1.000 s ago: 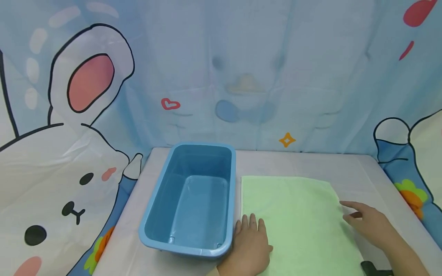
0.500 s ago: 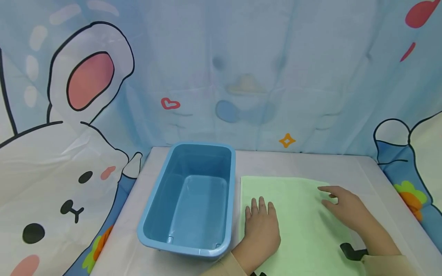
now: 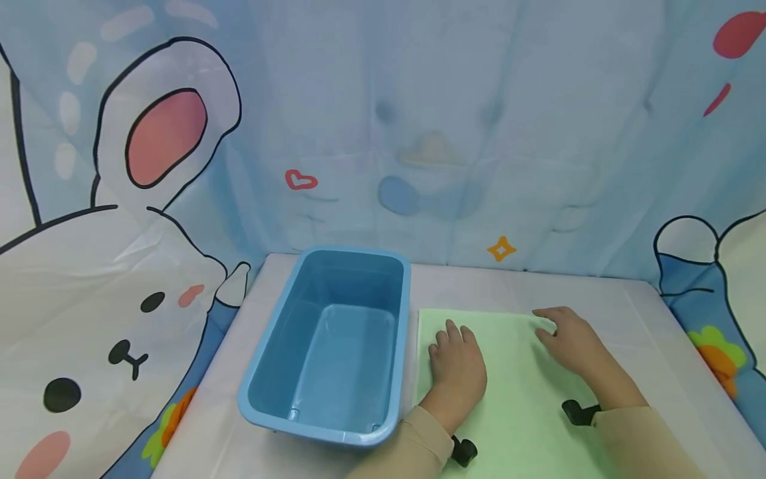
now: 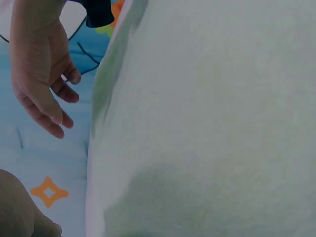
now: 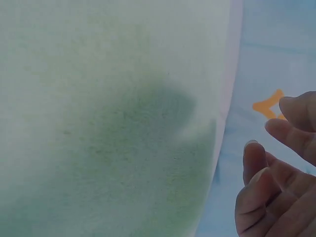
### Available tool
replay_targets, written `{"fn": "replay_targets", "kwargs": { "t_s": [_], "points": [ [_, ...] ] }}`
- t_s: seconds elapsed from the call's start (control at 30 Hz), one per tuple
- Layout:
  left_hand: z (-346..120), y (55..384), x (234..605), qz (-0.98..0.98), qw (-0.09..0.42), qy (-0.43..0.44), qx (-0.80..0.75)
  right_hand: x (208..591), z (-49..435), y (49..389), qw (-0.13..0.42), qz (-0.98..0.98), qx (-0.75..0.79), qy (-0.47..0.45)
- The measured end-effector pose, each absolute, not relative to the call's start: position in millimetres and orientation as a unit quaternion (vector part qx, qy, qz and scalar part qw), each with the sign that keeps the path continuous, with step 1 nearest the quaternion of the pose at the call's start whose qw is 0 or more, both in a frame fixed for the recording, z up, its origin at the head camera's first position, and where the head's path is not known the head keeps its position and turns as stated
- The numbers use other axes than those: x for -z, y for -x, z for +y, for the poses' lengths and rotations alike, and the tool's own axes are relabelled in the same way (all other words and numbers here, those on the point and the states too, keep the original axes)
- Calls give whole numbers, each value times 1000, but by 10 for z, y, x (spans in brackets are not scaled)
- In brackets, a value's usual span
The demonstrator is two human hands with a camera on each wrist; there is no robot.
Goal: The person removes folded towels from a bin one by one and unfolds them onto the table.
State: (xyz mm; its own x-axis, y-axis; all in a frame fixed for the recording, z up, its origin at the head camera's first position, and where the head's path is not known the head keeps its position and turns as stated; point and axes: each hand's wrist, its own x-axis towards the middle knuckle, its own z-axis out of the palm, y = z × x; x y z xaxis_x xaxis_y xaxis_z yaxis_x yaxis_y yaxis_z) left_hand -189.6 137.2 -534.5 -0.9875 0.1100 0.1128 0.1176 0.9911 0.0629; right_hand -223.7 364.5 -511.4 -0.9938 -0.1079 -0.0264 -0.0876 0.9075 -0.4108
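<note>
A pale green cloth (image 3: 514, 372), like a towel, lies spread on the white table, its far edge near my fingertips. My left hand (image 3: 457, 366) is over its left part, fingers loosely bent, holding nothing visible; whether it touches is unclear. My right hand (image 3: 571, 339) is at the far right corner, thumb and index finger apart, with nothing seen between them. The left wrist view has the cloth (image 4: 207, 108) filling most of it, with my right hand (image 4: 44, 74) beyond its edge. In the right wrist view, my right hand's curled fingers (image 5: 254, 197) appear at lower right.
A blue plastic basin (image 3: 404, 332) stands on the white table (image 3: 467, 286), just left of the cloth, with nothing inside. Behind and at the sides hangs a light blue curtain (image 3: 335, 100) with cartoon prints. Dark camera mounts (image 3: 463, 451) stick out at the wrists.
Both hands have moved away from me towards the cloth's far edge. My right hand has also shifted left from the cloth's right edge, and the left hand slightly right. The basin stays put.
</note>
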Motion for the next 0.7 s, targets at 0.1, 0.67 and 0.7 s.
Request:
{"fn": "replay_targets", "kwargs": {
  "t_s": [0.1,0.67,0.7],
  "points": [
    [1398,2034,5389,-997,64,37,37,5127,3662,2337,29,977,209,42],
    [1467,2540,5557,-992,47,-17,120,5481,3622,2709,16,987,156,-14],
    [1465,2565,5558,-991,49,-12,121,5465,3618,2706,19,988,155,-19]
  ]
}}
